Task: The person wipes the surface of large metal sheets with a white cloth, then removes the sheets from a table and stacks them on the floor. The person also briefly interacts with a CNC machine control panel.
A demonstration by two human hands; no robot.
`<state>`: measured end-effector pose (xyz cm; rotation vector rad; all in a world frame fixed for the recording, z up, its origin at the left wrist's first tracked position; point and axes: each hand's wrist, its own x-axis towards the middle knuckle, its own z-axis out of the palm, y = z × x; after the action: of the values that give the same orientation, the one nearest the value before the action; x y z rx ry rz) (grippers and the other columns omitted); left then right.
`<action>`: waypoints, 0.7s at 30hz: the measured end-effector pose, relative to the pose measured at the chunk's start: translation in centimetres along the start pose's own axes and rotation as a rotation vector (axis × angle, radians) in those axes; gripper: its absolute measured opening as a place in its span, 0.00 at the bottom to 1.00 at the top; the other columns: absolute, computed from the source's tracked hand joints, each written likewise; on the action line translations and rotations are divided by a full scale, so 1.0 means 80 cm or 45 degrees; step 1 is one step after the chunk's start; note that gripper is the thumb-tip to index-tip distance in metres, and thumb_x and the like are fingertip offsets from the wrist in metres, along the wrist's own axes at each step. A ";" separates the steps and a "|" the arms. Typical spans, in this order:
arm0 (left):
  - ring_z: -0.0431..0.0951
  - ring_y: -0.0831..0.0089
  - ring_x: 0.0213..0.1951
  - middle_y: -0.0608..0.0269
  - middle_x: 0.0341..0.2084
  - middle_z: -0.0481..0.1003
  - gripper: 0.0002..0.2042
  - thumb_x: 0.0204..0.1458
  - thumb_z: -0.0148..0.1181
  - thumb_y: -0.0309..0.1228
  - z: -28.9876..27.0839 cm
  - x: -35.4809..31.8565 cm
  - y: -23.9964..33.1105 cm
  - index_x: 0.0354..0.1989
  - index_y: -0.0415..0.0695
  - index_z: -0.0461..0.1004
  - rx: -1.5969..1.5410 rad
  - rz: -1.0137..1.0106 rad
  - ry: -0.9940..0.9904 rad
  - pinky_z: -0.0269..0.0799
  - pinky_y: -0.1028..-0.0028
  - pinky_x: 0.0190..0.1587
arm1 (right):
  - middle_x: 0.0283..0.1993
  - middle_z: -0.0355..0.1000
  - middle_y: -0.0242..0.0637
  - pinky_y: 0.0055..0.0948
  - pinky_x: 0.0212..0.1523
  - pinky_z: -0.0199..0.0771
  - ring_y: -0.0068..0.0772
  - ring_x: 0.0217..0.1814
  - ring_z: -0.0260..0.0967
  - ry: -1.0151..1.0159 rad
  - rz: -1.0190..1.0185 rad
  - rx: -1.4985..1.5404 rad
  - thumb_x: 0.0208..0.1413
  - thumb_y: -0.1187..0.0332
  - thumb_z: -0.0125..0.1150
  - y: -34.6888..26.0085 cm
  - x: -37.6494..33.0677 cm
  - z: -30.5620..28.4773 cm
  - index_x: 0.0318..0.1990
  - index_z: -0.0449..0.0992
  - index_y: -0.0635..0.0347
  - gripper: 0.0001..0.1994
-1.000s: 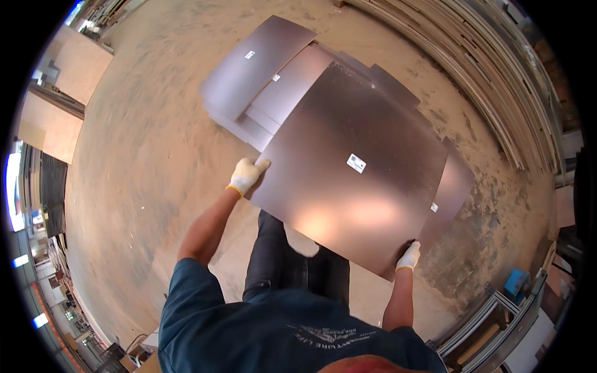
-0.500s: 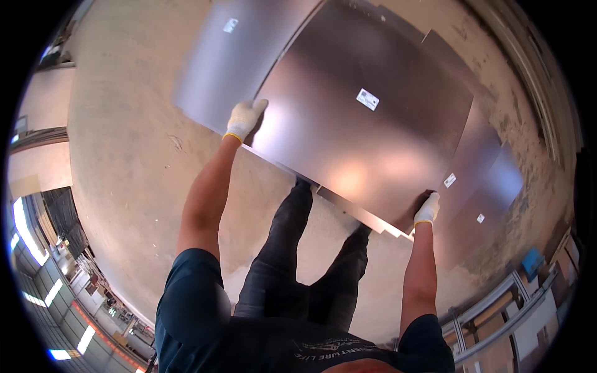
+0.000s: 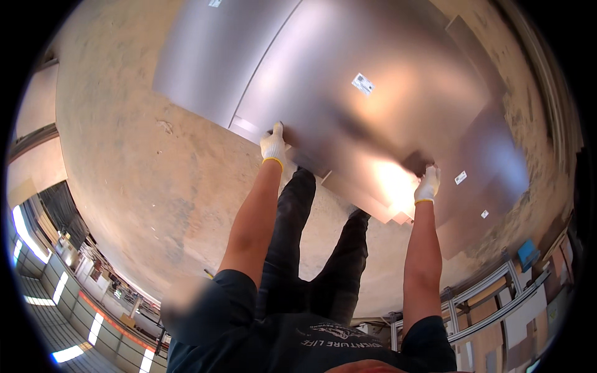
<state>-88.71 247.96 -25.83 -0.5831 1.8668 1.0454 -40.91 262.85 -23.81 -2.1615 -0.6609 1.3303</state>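
Observation:
A large, glossy brown-grey sheet panel [image 3: 323, 81] with a small white label [image 3: 362, 84] lies over other panels in front of me. My left hand [image 3: 273, 146], in a white knit glove with a yellow cuff, is closed at its near edge, a little right of the left corner. The thumb points away from me; the other fingers are mostly hidden. My right hand [image 3: 428, 183], also gloved, is closed at the panel's right near corner, its fingertips at the surface. Strong light reflections blur the panel's right side.
A similar labelled panel [image 3: 211, 62] lies along the left side. More panels [image 3: 497, 161] overlap at the right, on the dusty concrete floor [image 3: 124, 161]. A metal frame rack [image 3: 485, 304] and a blue object [image 3: 528, 253] stand at the lower right. My feet are close to the panels' near edge.
My left hand has moved right along the near edge, away from the left corner. My right hand has risen slightly in view. The panel's tilt and reflections have changed, and the label sits slightly higher.

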 end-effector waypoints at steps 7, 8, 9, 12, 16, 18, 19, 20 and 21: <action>0.76 0.64 0.23 0.57 0.27 0.75 0.29 0.58 0.60 0.54 -0.019 -0.015 -0.002 0.45 0.32 0.75 0.458 0.025 0.058 0.75 0.64 0.27 | 0.60 0.72 0.33 0.34 0.56 0.71 0.31 0.62 0.69 -0.313 0.041 -0.018 0.66 0.62 0.51 0.013 0.015 -0.048 0.67 0.67 0.57 0.24; 0.76 0.64 0.23 0.57 0.26 0.75 0.29 0.58 0.58 0.55 -0.029 -0.020 -0.011 0.43 0.33 0.76 0.625 0.033 0.060 0.74 0.64 0.26 | 0.54 0.74 0.30 0.32 0.50 0.72 0.28 0.54 0.71 -0.334 -0.033 -0.203 0.66 0.61 0.51 0.027 0.009 -0.063 0.64 0.70 0.56 0.21; 0.77 0.65 0.23 0.56 0.24 0.75 0.27 0.58 0.57 0.53 -0.046 -0.033 -0.022 0.40 0.36 0.77 0.908 0.068 0.011 0.72 0.63 0.26 | 0.48 0.77 0.28 0.30 0.44 0.73 0.25 0.47 0.73 -0.355 -0.094 -0.392 0.65 0.61 0.51 0.048 -0.004 -0.083 0.61 0.73 0.54 0.19; 0.79 0.63 0.26 0.54 0.22 0.77 0.20 0.58 0.54 0.50 -0.075 -0.017 -0.059 0.36 0.43 0.80 1.615 0.174 -0.403 0.73 0.59 0.33 | 0.37 0.76 0.27 0.27 0.39 0.71 0.24 0.37 0.70 -0.269 0.057 -0.611 0.63 0.60 0.52 0.218 -0.075 -0.175 0.44 0.78 0.55 0.12; 0.81 0.50 0.36 0.48 0.28 0.80 0.19 0.57 0.53 0.46 -0.065 -0.121 -0.097 0.34 0.40 0.80 2.267 0.777 -0.838 0.74 0.56 0.42 | 0.49 0.77 0.52 0.48 0.51 0.73 0.52 0.53 0.74 -0.419 0.300 -0.456 0.56 0.64 0.53 0.377 -0.281 -0.242 0.41 0.80 0.58 0.13; 0.81 0.49 0.39 0.43 0.37 0.80 0.22 0.57 0.53 0.49 -0.041 -0.198 -0.108 0.41 0.41 0.81 2.362 0.800 -0.790 0.74 0.57 0.50 | 0.26 0.72 0.34 0.35 0.27 0.71 0.30 0.26 0.70 -0.553 0.243 -0.702 0.57 0.65 0.54 0.452 -0.377 -0.287 0.33 0.76 0.53 0.06; 0.81 0.55 0.35 0.46 0.35 0.80 0.21 0.58 0.53 0.49 -0.041 -0.208 -0.118 0.42 0.43 0.82 2.433 0.773 -0.729 0.75 0.60 0.47 | 0.30 0.75 0.37 0.36 0.29 0.73 0.33 0.28 0.73 -0.663 0.180 -0.868 0.59 0.65 0.52 0.470 -0.427 -0.302 0.36 0.77 0.55 0.08; 0.81 0.58 0.35 0.49 0.34 0.81 0.20 0.58 0.54 0.48 -0.035 -0.198 -0.125 0.41 0.44 0.82 2.315 0.642 -0.728 0.75 0.60 0.46 | 0.34 0.78 0.39 0.37 0.30 0.76 0.35 0.30 0.76 -0.764 0.121 -0.992 0.62 0.65 0.51 0.490 -0.490 -0.309 0.38 0.78 0.56 0.09; 0.82 0.60 0.35 0.51 0.33 0.81 0.19 0.58 0.54 0.47 -0.020 -0.222 -0.136 0.39 0.44 0.83 2.313 0.610 -0.775 0.75 0.60 0.45 | 0.40 0.79 0.39 0.38 0.31 0.78 0.35 0.34 0.77 -0.809 0.585 -0.512 0.62 0.64 0.52 0.523 -0.540 -0.316 0.42 0.78 0.56 0.10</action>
<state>-72.80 240.44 -14.60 1.1284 1.6013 -0.4656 -29.60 199.59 -12.77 -2.2743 -0.7333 2.3558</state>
